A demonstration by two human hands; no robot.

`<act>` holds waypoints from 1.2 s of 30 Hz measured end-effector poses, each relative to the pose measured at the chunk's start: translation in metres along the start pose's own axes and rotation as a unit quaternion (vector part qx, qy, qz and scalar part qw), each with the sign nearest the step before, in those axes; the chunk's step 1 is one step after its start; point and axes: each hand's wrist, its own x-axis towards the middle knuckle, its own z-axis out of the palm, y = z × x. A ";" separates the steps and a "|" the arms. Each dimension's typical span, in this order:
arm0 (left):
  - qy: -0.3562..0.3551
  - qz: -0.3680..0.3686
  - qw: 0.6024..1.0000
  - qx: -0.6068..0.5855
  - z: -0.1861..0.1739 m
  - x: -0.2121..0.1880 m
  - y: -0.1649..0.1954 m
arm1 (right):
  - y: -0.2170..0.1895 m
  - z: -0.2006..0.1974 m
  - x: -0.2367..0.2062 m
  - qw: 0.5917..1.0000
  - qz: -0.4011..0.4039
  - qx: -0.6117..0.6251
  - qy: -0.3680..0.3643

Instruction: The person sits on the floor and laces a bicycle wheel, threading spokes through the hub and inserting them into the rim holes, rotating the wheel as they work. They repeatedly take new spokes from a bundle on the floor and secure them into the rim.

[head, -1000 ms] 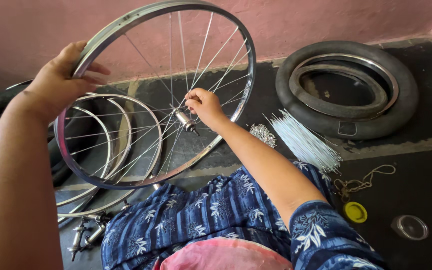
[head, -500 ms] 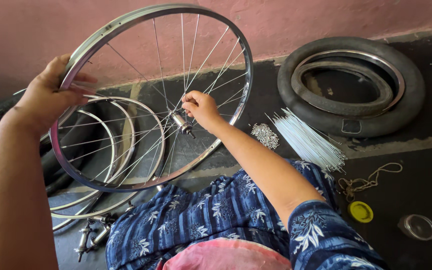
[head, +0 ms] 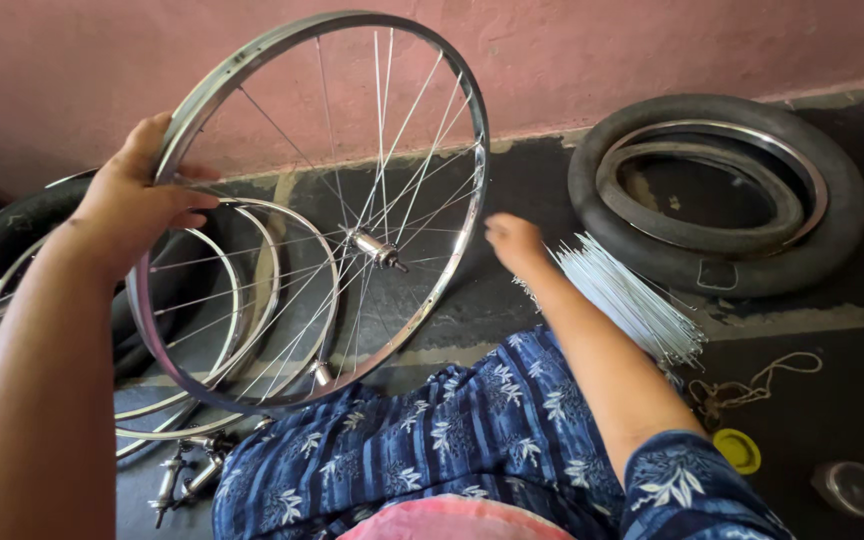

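— While the wheel (head: 322,200) is held upright, where is it gripped?

— It is grasped at its rim, at about ten o'clock, by the left hand (head: 137,200), the fingers curled over the metal. The lower rim is rested near the blue patterned lap (head: 432,440).

— And the right hand (head: 514,240)?

— It is seen off the wheel, at three o'clock from the hub (head: 374,247), reached toward the spokes (head: 632,305) laid loose in a bundle on the floor (head: 512,180). It is blurred; whether anything is pinched in it cannot be told.

— How far along is the lacing judged to be?

— Part done, by the look of it. A fair number of spokes are already strung from hub to rim, mostly across the upper and right-hand side, but wide gaps are left, above all in the upper-left part between ten and twelve o'clock. The size of the loose bundle suggests that many are yet to be fitted, and no tightening or truing can be said to be done.

— What else is laid about?

— Bare rims (head: 222,330) are stacked behind the wheel at eight o'clock, with loose hubs (head: 187,470) below them. A tyre (head: 722,190) with a rim inside it is set at two o'clock. A string (head: 752,385), a yellow cap (head: 737,450) and a small round tin (head: 854,488) are seen at four o'clock.
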 end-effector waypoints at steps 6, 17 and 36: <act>0.014 0.014 0.999 0.029 0.000 0.002 -0.002 | 0.095 -0.072 -0.032 0.843 0.274 -0.408 -0.220; 0.022 0.007 0.998 0.055 0.030 0.030 0.034 | 0.131 -0.065 -0.019 0.777 0.388 -0.435 -0.238; 0.024 -0.045 0.998 0.023 0.029 0.048 0.036 | -0.036 0.044 0.056 0.982 0.011 0.188 -0.029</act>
